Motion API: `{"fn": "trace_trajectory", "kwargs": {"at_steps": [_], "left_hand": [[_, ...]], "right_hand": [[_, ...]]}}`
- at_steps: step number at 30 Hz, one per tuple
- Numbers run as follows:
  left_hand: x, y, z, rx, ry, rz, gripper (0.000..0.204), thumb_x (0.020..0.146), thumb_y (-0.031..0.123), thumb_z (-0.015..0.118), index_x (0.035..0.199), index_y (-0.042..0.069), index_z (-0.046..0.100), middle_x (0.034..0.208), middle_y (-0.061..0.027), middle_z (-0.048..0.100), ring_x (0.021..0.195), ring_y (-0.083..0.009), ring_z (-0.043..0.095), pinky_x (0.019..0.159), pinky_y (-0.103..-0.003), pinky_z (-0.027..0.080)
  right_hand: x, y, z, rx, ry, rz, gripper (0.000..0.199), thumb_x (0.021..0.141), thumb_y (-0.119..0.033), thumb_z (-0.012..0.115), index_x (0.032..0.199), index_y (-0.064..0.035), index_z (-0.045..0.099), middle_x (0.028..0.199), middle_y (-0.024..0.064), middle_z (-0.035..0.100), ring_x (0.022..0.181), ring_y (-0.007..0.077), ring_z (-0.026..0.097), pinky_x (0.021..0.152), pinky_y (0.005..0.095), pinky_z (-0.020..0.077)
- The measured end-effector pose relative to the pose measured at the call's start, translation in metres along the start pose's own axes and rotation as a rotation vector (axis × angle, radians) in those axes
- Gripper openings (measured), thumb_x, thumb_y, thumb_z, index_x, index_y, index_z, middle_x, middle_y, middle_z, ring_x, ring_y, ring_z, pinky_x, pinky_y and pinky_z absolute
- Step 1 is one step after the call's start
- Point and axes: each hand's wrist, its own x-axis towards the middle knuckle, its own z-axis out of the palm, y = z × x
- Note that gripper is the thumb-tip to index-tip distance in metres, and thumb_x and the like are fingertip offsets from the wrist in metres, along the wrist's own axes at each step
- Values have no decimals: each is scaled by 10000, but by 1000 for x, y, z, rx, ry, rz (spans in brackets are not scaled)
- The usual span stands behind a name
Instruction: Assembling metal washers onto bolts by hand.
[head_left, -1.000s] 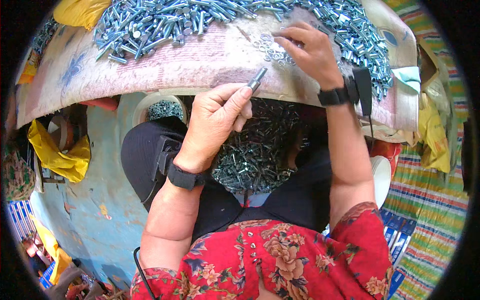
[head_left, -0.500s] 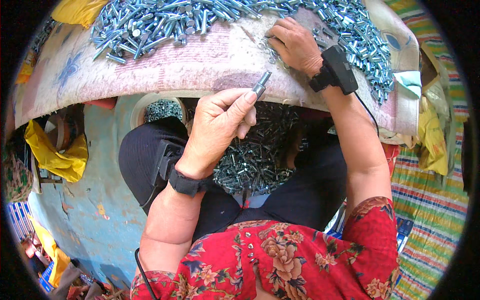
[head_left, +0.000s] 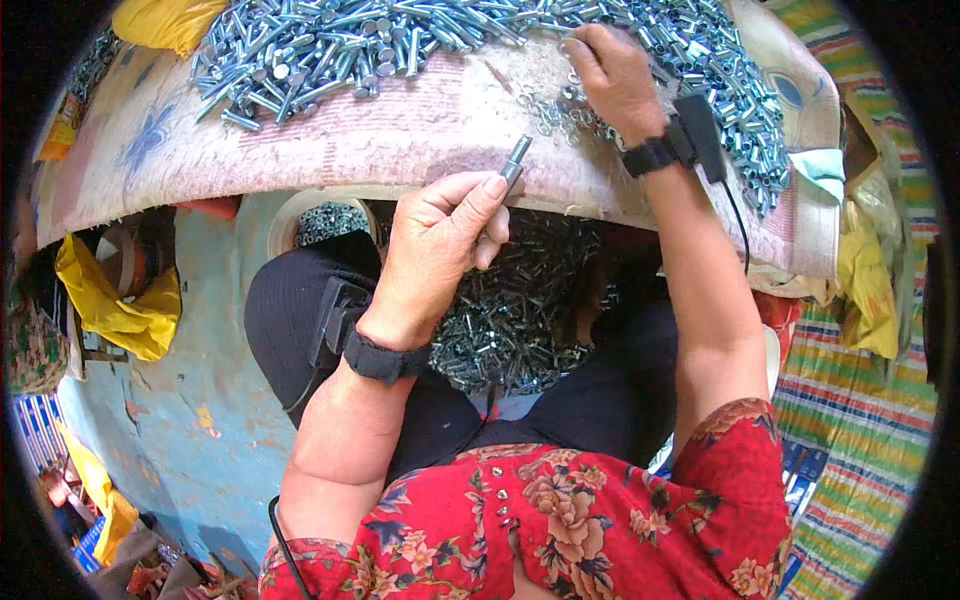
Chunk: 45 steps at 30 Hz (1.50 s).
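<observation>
Above the near edge of the cloth-covered table, my left hand (head_left: pixel 440 225) pinches a bolt with a metal sleeve on it (head_left: pixel 515 165). Its threaded end points up and away from me. Farther off on the right, my right hand (head_left: pixel 615 80) is closed with bent fingers over the table. Whatever lies between its fingertips is too small to tell. Small metal rings like washers (head_left: pixel 555 115) lie scattered beside and below that hand. To its right spreads a heap of metal sleeves (head_left: pixel 740 130). A big pile of long bolts (head_left: pixel 370 40) covers the table's far left.
Under the table edge, between my knees, sits a mass of assembled-looking bolts (head_left: pixel 510 335). A white bucket (head_left: pixel 283 225) of small metal parts stands by my left knee. Yellow bags (head_left: pixel 130 310) hang at the left, and striped sheeting (head_left: pixel 850 440) covers the right side.
My right hand has moved slightly away and to the right, uncovering more washers. My left hand keeps its grip on the bolt, which has shifted a little.
</observation>
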Motion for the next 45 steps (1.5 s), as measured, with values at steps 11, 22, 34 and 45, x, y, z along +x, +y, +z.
{"fn": "trace_trajectory", "kwargs": {"at_steps": [11, 22, 34, 45], "left_hand": [[11, -6, 5, -9, -19, 98, 237, 883, 231, 519, 933, 27, 629, 610, 25, 526, 461, -26, 399, 411, -162, 260], [7, -8, 13, 194, -38, 222, 227, 855, 169, 571, 1027, 28, 617, 647, 26, 533, 525, -34, 440, 460, -170, 337], [1, -18, 22, 66, -116, 196, 228, 884, 155, 520, 1066, 26, 566, 626, 30, 497, 511, -37, 416, 451, -179, 317], [7, -22, 15, 43, -2, 143, 207, 904, 203, 482, 1008, 38, 554, 651, 36, 464, 532, -42, 391, 475, -178, 303]], "right_hand": [[-53, -71, -27, 1169, -241, 463, 173, 881, -91, 475, 959, 21, 581, 628, -60, 426, 535, 13, 329, 464, 177, 265], [-63, -92, -39, 1359, -256, 605, 191, 875, -72, 468, 1013, 4, 575, 605, -58, 412, 487, 10, 318, 435, 174, 253], [-97, -107, -32, 933, 71, 523, 107, 849, -91, 558, 844, 2, 610, 632, -30, 520, 564, 28, 432, 495, 170, 346], [-32, -23, -32, -27, -85, 100, 194, 738, -223, 623, 806, -46, 661, 736, 140, 625, 653, 260, 610, 594, 336, 474]]}}
